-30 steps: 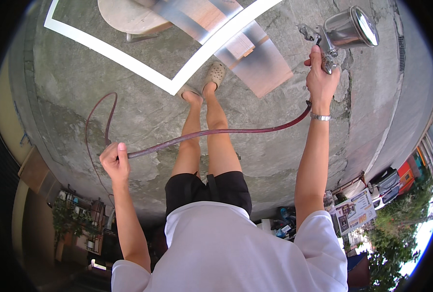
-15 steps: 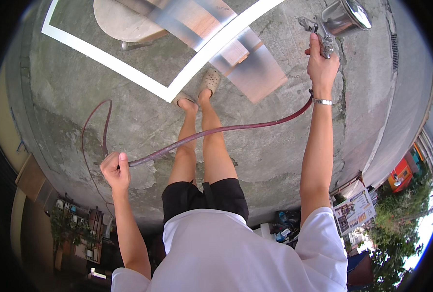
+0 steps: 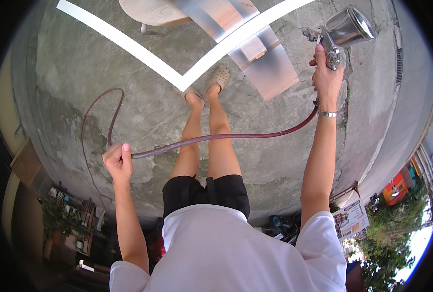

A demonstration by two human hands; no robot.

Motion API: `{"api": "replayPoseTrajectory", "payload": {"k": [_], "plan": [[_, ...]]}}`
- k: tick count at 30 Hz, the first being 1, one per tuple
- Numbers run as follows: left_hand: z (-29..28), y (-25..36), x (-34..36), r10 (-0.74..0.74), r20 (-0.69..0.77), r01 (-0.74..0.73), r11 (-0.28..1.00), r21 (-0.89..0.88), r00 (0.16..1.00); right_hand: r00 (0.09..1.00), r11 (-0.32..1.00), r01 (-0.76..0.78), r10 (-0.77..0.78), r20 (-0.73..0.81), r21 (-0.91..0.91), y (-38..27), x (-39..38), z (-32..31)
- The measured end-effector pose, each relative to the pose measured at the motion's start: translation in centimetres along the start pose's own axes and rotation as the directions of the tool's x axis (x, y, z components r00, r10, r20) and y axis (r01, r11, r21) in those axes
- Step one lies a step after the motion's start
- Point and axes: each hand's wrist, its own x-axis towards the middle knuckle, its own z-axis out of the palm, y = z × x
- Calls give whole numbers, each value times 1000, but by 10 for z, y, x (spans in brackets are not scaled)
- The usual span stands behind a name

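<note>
My right hand (image 3: 327,80) grips a metal spray gun (image 3: 331,52) by its handle, with the thumb up near its back. A shiny metal cup (image 3: 350,25) is fixed to the gun and tilts to the right. From below that hand a dark red hose (image 3: 236,136) runs across in front of my legs to my left hand (image 3: 118,163), whose fingers are wrapped round it. Past the left fist the hose loops over the floor. Ahead is a white L-shaped frame corner (image 3: 183,80), close above my shoes; its far ends leave the view.
Under the frame lies a board (image 3: 270,78) with brown and grey sprayed patches, holding a small wooden block (image 3: 253,47). A round stool (image 3: 155,12) stands at the far left of it. Cracked concrete floor (image 3: 143,112) surrounds my feet. Plants (image 3: 63,216) and a sign (image 3: 350,221) are behind me.
The frame, board and stool have shifted slightly right and upward in view. The spray gun sits a little lower and further right. Both hands keep their grips.
</note>
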Motion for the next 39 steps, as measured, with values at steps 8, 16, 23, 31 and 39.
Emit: {"api": "replayPoseTrajectory", "payload": {"k": [8,16,23,31,39], "plan": [[-29,-36,-26,41,-24,-40,999,21,999,975,992,94,-109,196,82,-8,-129,45],[-44,-62,-50,59,-22,-59,998,27,998,928,984,91,-140,345,155,-9,-216,77],[-44,-72,-59,90,15,-90,996,20,996,797,990,66,-129,591,127,-11,-273,71],[-36,-64,-58,125,52,-126,992,18,991,952,983,152,-173,251,101,10,-223,72],[-32,-55,-64,109,65,-112,993,40,992,992,993,122,-121,-39,7,30,-118,58]]}}
